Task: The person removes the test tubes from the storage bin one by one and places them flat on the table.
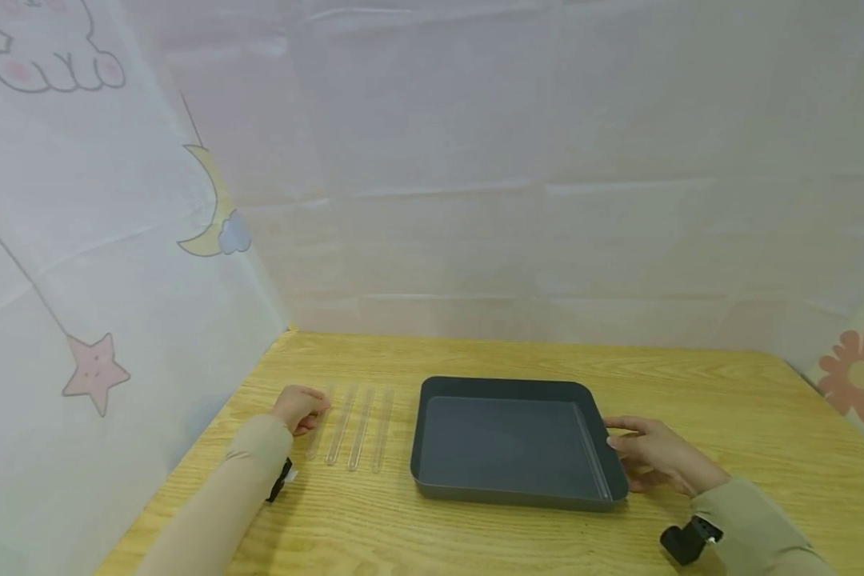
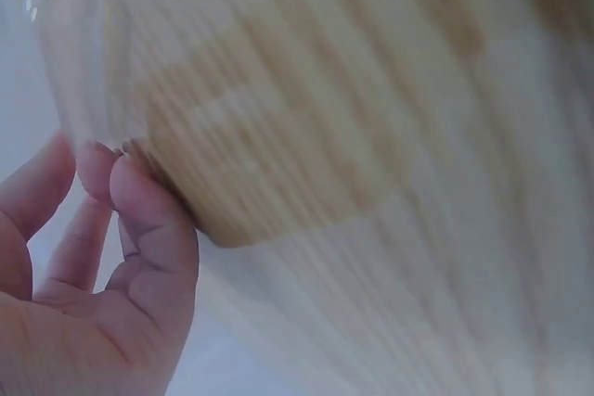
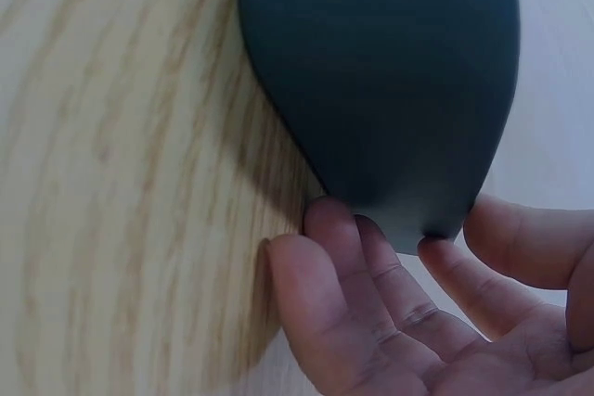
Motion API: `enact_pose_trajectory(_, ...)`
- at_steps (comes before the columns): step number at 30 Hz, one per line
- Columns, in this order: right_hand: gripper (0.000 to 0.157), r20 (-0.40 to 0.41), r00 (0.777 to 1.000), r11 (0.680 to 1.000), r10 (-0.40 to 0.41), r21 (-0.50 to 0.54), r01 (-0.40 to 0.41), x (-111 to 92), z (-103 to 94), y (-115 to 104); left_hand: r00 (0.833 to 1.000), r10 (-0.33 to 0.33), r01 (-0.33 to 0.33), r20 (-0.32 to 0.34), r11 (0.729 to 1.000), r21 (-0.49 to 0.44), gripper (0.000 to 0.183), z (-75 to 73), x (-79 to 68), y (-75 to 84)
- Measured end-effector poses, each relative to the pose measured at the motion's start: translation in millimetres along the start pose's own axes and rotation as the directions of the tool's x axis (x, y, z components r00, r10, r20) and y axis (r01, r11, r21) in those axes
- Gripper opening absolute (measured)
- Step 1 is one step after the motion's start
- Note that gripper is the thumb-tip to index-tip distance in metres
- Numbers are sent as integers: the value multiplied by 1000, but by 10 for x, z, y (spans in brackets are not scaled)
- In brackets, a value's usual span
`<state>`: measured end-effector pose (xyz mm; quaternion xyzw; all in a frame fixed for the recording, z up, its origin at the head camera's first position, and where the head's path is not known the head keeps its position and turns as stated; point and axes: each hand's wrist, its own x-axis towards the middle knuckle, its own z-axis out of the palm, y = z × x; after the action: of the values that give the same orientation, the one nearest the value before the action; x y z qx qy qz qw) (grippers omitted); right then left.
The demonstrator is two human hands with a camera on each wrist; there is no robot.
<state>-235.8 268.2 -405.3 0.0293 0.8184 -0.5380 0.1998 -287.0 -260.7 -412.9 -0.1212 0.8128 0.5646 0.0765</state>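
Note:
Several clear test tubes (image 1: 362,428) lie side by side on the table, left of a dark grey rectangular tray (image 1: 504,499). My left hand (image 1: 302,409) pinches the leftmost tube (image 1: 317,440) near its far part. In the left wrist view, the thumb and fingertips meet at that clear tube (image 2: 70,62), whose rounded end points away from the hand. Inside the tray, along its right wall, lies another clear tube (image 1: 592,452). My right hand (image 1: 658,454) touches the tray's right outer wall (image 3: 380,108) with its fingertips, fingers loosely bent, the thumb close to the rim.
The wood-grain table (image 1: 360,536) runs back to a pale sheet wall (image 1: 475,240). A second printed wall (image 1: 115,280) stands close along the left edge. Each wrist wears a small black camera mount, such as the right one (image 1: 691,540).

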Motion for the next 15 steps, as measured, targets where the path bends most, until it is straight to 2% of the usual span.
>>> enact_pose_trajectory(3, 55, 0, 1000, 1000, 1, 0, -1, -1, 2, 0, 1000, -9, 9, -8, 1000, 11, 34, -21, 2, 2)
enact_pose_trajectory(10, 56, 0, 1000, 1000, 0, -1, 0, -2, 1, -4, 998, -49, 51, -44, 998, 40, 49, -92, -36, 28)
enact_pose_trajectory(15, 56, 0, 1000, 1000, -3, 3, 3, 0, 3, 2, 998, -42, 43, -49, 999, 23, 48, -104, -85, 49)
